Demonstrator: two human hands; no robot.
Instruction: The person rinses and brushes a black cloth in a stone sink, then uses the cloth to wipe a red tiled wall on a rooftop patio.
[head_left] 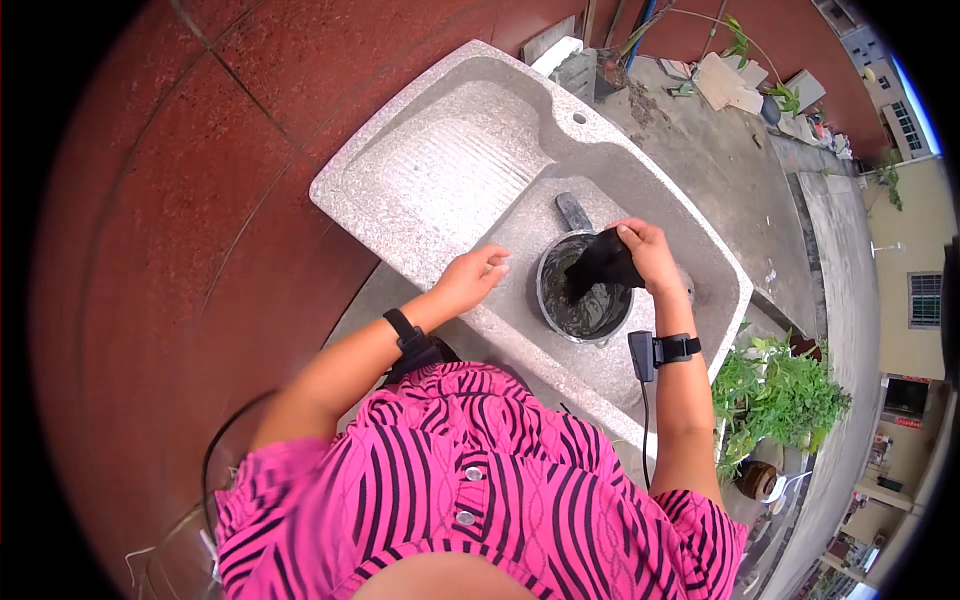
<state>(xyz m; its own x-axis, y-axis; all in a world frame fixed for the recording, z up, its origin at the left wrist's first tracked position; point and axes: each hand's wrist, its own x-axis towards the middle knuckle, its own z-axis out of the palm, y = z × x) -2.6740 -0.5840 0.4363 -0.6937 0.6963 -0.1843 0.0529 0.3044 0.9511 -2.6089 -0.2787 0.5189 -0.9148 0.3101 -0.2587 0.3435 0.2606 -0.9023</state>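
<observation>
My right hand [650, 256] is closed on the top edge of a black cloth [606, 262]. The cloth hangs down over a round pot [543, 300], its lower end reaching the dark, wet contents. I cannot tell whether that is water or more soaked fabric. The pot stands in the deep basin of a speckled stone sink [640, 385], and a short dark handle [572, 210] points away from me on its far side. Left of the pot, above the sink's near rim, my left hand [473, 280] holds nothing, its fingers loosely bent and apart.
The sink's ribbed washboard [445, 165] slopes up at the left. Red tiles [170, 230] lie beyond it. Leafy green plants [780, 390] grow close to the sink's right end. A cable [645, 425] hangs from the device on my right wrist.
</observation>
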